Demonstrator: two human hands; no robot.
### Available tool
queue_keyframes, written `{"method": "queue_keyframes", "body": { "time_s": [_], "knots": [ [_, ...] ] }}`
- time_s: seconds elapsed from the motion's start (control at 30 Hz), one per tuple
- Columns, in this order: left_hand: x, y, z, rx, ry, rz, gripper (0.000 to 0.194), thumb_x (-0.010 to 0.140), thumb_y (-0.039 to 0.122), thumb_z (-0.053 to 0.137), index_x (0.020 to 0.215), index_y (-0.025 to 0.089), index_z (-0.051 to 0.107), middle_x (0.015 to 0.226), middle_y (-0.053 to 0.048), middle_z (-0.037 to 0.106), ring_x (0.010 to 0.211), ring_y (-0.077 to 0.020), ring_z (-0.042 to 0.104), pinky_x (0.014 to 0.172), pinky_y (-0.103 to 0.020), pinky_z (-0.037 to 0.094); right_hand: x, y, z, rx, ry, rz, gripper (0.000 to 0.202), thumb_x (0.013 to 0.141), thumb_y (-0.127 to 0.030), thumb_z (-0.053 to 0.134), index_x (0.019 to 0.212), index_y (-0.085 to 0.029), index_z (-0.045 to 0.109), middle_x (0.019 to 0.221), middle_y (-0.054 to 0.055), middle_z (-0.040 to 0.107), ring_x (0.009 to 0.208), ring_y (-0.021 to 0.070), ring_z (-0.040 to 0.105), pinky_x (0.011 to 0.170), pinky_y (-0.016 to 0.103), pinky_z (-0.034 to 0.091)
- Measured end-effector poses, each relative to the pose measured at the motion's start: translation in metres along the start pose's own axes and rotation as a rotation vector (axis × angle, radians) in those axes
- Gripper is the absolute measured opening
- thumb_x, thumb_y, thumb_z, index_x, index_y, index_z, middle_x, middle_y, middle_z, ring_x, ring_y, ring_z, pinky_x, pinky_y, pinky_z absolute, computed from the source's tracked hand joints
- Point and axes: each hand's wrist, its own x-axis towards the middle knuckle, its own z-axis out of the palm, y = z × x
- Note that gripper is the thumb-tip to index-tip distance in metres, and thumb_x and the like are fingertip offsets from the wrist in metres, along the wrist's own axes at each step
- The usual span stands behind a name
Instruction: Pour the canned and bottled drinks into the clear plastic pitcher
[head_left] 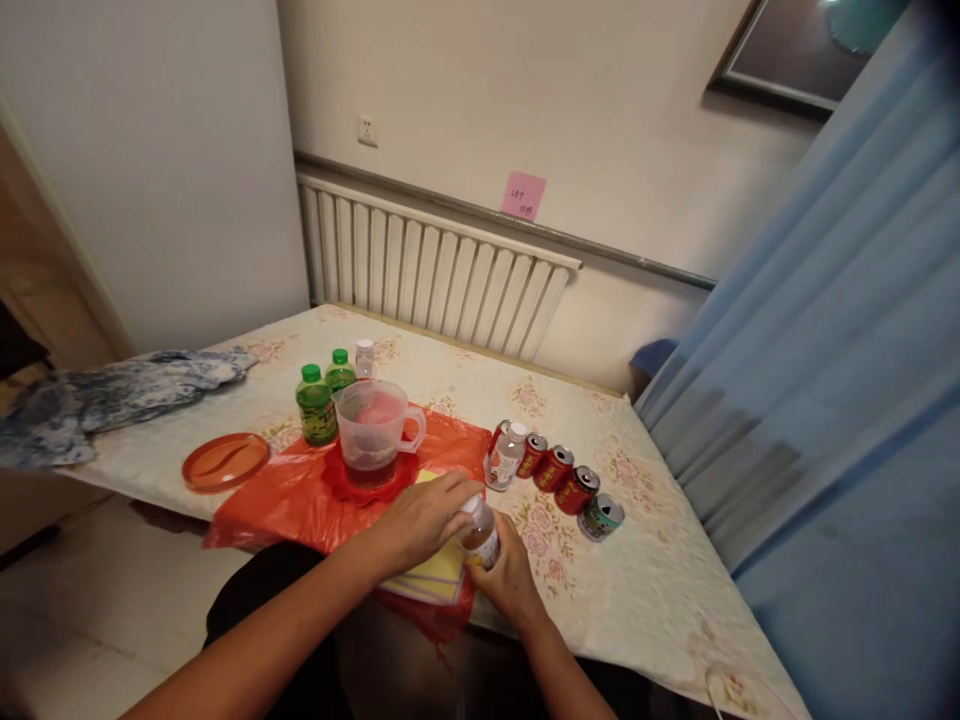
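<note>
A bottle (482, 538) is clasped by the right hand (517, 578), its cap (472, 504) by the left hand (426, 520); twisting seems in hand; firm bracing is needed.

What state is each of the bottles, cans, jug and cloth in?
Held bottle, capped, in right hand
Jug, uncovered, partly filled
Green bottles, upright, capped
Bottle behind jug, upright, capped
Bottle beside cans, upright, capped
Teal can, upright, opened
Red cans, upright, openings unclear
Blue-patterned cloth, crumpled
</note>
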Motion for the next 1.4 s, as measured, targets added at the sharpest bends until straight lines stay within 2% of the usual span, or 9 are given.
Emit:
{"method": "queue_keyframes", "body": {
  "time_s": [0.17,0.23,0.33,0.43,0.6,0.73,0.87,1.07,1.4],
  "knots": [
    [-0.007,-0.001,-0.012,0.061,-0.015,0.010,0.024,0.091,0.025,0.052,0.115,0.020,0.058,0.104,-0.007,0.058,0.086,-0.0209,0.059,0.075,-0.030,0.047,0.002,-0.012,0.000,0.015,-0.069,-0.018,0.065,0.062,-0.009,0.062,0.125,-0.019,0.051,0.115,0.008,0.059,0.109,0.0248,0.056,0.099,0.039,0.046],
    [-0.009,-0.002,-0.016,0.009,0.085,-0.027,0.023,0.090,0.026,0.052,0.111,0.019,0.058,0.101,-0.006,0.058,0.084,-0.0202,0.058,0.074,-0.030,0.046,0.004,-0.015,0.001,0.019,-0.083,-0.022,0.064,0.062,-0.009,0.062,0.124,-0.020,0.051,0.114,0.007,0.059,0.108,0.0243,0.057,0.098,0.038,0.047],
    [-0.014,-0.007,-0.019,-0.170,0.339,-0.134,0.020,0.089,0.029,0.053,0.105,0.019,0.059,0.093,-0.004,0.058,0.083,-0.0188,0.055,0.075,-0.030,0.044,0.010,-0.018,0.001,-0.001,-0.082,-0.029,0.065,0.061,-0.010,0.062,0.124,-0.020,0.051,0.114,0.008,0.059,0.108,0.0249,0.057,0.098,0.038,0.047],
    [-0.027,-0.025,-0.013,-0.553,0.514,-0.357,0.023,0.089,0.038,0.054,0.097,0.018,0.060,0.072,0.002,0.053,0.062,-0.0135,0.049,0.060,-0.025,0.040,0.023,-0.023,0.000,-0.049,-0.068,-0.061,0.065,0.060,-0.009,0.061,0.124,-0.020,0.050,0.115,0.009,0.059,0.110,0.0260,0.056,0.099,0.039,0.046],
    [-0.079,-0.084,0.026,-1.358,0.467,-0.626,0.036,0.079,0.050,0.069,0.081,0.015,0.063,0.066,0.003,0.057,0.053,-0.0082,0.048,0.049,-0.019,0.038,0.065,-0.038,-0.008,-0.132,-0.116,-0.164,0.061,0.064,-0.010,0.060,0.123,-0.021,0.051,0.116,0.009,0.058,0.110,0.0257,0.055,0.098,0.039,0.045],
    [-0.128,-0.129,0.063,-1.792,0.424,-0.772,0.033,0.079,0.041,0.074,0.094,0.013,0.067,0.082,-0.005,0.069,0.067,-0.0118,0.062,0.062,-0.022,0.050,0.112,-0.048,-0.010,-0.236,-0.155,-0.265,0.057,0.066,-0.010,0.060,0.121,-0.021,0.053,0.114,0.009,0.058,0.107,0.0260,0.055,0.095,0.040,0.046],
    [-0.148,-0.147,0.082,-1.897,0.449,-0.740,0.026,0.079,0.034,0.076,0.094,0.014,0.068,0.084,-0.006,0.071,0.069,-0.0134,0.065,0.065,-0.023,0.052,0.160,-0.047,-0.003,-0.363,-0.170,-0.369,0.062,0.065,-0.012,0.062,0.126,-0.018,0.051,0.118,0.013,0.056,0.110,0.0284,0.053,0.096,0.044,0.045],
    [-0.141,-0.149,0.084,-1.934,0.482,-0.685,0.026,0.080,0.032,0.076,0.099,0.015,0.069,0.088,-0.005,0.070,0.071,-0.0127,0.065,0.065,-0.023,0.051,0.216,-0.045,0.010,-0.527,-0.210,-0.455,0.064,0.066,-0.015,0.063,0.128,-0.016,0.049,0.117,0.014,0.056,0.106,0.0288,0.052,0.095,0.045,0.044],
    [-0.139,-0.148,0.084,-1.917,0.455,-0.655,0.022,0.082,0.030,0.073,0.098,0.016,0.069,0.085,-0.004,0.069,0.070,-0.0124,0.064,0.064,-0.022,0.049,0.252,-0.057,0.021,-0.792,-0.312,-0.546,0.061,0.070,-0.018,0.063,0.129,-0.016,0.048,0.115,0.013,0.055,0.104,0.0272,0.048,0.093,0.039,0.037]
  ]
}}
